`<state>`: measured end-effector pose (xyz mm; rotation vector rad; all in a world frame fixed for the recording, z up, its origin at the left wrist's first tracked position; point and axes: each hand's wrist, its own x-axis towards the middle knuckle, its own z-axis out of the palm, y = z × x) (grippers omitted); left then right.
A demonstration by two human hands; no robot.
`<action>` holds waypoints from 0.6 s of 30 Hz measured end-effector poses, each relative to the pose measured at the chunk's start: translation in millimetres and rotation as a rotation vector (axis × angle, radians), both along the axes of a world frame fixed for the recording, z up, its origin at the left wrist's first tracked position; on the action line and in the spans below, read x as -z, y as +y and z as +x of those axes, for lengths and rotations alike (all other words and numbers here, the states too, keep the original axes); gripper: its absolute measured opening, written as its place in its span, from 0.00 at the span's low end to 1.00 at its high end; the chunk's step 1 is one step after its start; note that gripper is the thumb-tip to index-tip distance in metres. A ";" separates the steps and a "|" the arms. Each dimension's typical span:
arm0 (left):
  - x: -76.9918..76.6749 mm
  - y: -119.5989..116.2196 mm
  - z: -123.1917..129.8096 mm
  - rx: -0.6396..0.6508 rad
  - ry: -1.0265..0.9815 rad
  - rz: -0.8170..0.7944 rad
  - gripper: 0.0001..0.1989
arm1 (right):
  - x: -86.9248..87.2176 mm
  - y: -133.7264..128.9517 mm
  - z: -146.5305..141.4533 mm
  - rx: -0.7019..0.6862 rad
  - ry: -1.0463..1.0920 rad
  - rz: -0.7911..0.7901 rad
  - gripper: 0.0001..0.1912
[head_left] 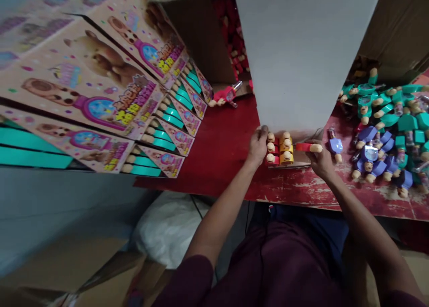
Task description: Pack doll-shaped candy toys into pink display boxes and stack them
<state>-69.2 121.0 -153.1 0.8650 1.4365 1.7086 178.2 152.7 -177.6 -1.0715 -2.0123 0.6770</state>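
Observation:
My right hand [321, 160] is shut on a small toy doll with a red body [308, 147], held level just right of a packed row. That row of red and yellow toy dolls [279, 149] lies in a low display box at the table's front. My left hand [257, 146] sits at the row's left end, with its fingertips against the bottom edge of a tall white card panel [301, 56]. The panel stands upright and hides whatever lies behind it. Whether the left fingers grip anything is hidden.
Printed display boxes with teal toys [100, 92] are stacked at the left. A heap of teal and blue toy dolls [385, 124] covers the table's right side. The worn red table [228, 137] has a front edge near my body, with a white sack [167, 229] below.

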 end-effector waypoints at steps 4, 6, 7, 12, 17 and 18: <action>1.5 3.1 1.2 0.011 0.017 -0.018 0.29 | -12.1 5.1 5.2 -0.085 -0.124 -0.026 0.12; 1.1 3.5 1.5 0.003 0.041 -0.034 0.30 | -19.1 8.6 5.7 -0.122 -0.187 -0.054 0.09; 0.5 3.4 1.6 -0.002 0.053 -0.038 0.30 | -21.5 10.6 5.0 -0.132 -0.209 -0.067 0.08; -3.9 2.1 1.3 0.044 0.103 -0.030 0.33 | -17.9 10.6 -7.5 -0.113 -0.330 -0.133 0.06; 0.0 -4.3 3.1 0.089 0.046 -0.037 0.32 | 2.4 -15.0 -20.5 0.161 -0.217 0.063 0.17; 3.5 -5.9 3.9 0.103 -0.002 -0.067 0.31 | 6.4 -19.3 -21.8 0.214 -0.181 0.117 0.19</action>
